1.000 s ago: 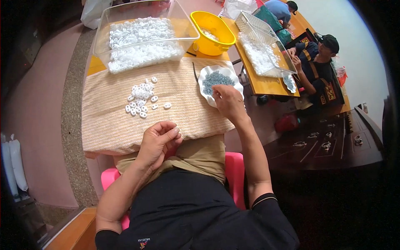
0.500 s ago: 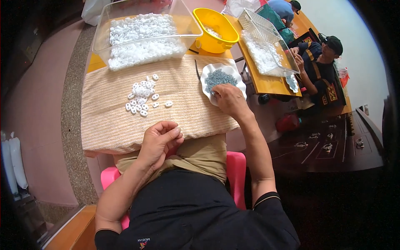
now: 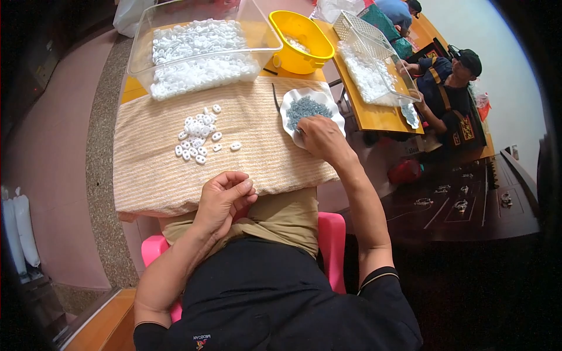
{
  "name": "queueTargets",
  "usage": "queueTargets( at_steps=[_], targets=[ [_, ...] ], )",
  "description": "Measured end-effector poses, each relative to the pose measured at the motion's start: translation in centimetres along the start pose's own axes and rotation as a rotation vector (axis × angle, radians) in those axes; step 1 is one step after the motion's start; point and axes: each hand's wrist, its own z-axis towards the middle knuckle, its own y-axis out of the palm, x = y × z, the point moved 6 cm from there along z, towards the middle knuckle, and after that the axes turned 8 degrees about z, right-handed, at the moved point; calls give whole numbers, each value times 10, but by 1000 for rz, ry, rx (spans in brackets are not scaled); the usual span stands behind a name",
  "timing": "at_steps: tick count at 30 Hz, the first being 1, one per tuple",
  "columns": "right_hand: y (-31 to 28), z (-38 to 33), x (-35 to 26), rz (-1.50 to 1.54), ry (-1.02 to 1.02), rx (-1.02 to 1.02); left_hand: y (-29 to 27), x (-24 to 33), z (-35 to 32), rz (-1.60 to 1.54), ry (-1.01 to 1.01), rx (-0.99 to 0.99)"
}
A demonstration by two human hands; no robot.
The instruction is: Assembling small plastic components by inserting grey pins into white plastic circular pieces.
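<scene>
Reaching into a white scalloped dish (image 3: 311,96) of small grey-blue ring-like pieces (image 3: 304,107), the right hand (image 3: 321,137) rests its fingertips on the near edge of the heap; fingers drawn together and curled downward, tips hidden, so whether they pinch a piece cannot be told. Dish sits at the right edge of a beige ribbed woven cloth (image 3: 252,152), soft-looking, draped over the table and hanging at the near edge. Grey-blue pieces lie in a low, grainy mound filling the dish centre.

Left hand (image 3: 223,199) at the cloth's near edge, above the lap: fingers bent and pressed close, thumb against them; contents, if any, not visible.

A loose cluster of white oval plastic pieces with holes (image 3: 198,137), glossy, lies on the cloth left of centre, well apart from the dish. Behind it, a clear rigid plastic tub (image 3: 202,50) holds many more white pieces. Yellow round plastic bowl (image 3: 300,41) to its right. Thin dark tool (image 3: 275,96) just left of the dish.

Against the frame half a second back: right hand has slid further onto the dish, toward the heap; left hand and white cluster unchanged.
</scene>
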Motion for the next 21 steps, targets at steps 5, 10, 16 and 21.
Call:
queueTargets(
  at_steps=[5,10,16,21],
  targets=[
    [-6,-3,-4,1,-12,101,-1,-1,0,-5,3,-1],
    [2,-3,7,-2,-11,97,-2,-2,1,-7,2,2],
    [1,0,8,55,41,28,-1,-2,0,3,0,-1],
    [-4,1,6,87,82,-11,-2,-3,0,-6,9,-2]
  ],
)
